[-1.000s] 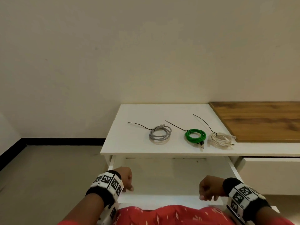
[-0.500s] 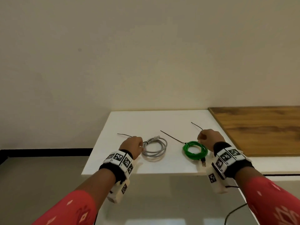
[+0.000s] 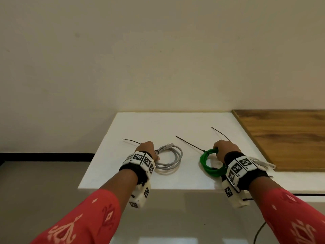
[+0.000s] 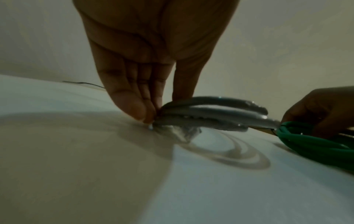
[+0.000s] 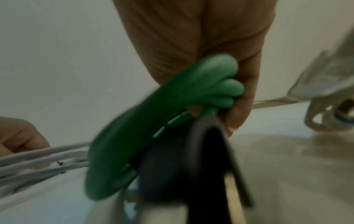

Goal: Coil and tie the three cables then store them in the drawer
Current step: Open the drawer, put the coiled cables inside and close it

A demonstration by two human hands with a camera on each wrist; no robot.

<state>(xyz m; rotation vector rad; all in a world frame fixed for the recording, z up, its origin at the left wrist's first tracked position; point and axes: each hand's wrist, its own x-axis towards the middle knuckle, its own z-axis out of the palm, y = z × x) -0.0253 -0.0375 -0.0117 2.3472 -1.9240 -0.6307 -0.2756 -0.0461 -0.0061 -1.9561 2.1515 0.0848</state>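
On the white table (image 3: pixel 158 124) my left hand (image 3: pixel 155 154) pinches the left edge of the grey coiled cable (image 3: pixel 173 160). In the left wrist view my fingertips (image 4: pixel 147 115) and thumb hold that grey coil (image 4: pixel 212 115), which is tilted up above its shadow. My right hand (image 3: pixel 219 153) grips the far rim of the green coil (image 3: pixel 208 164), seen bunched under my thumb in the right wrist view (image 5: pixel 191 91). The white coil (image 3: pixel 263 163) shows just right of my right wrist, mostly hidden; whether my hand touches it I cannot tell. Black tie tails (image 3: pixel 190 144) stick out from the coils.
A wooden top (image 3: pixel 284 138) adjoins the white table on the right. A wall stands close behind the table. Grey floor lies to the left, and a dark cord (image 3: pixel 258 233) hangs at lower right. The drawer is out of sight below my arms.
My hands left the open drawer's front and reached up to the table. Since half a second ago the left has taken hold of the grey coil and the right of the green coil.
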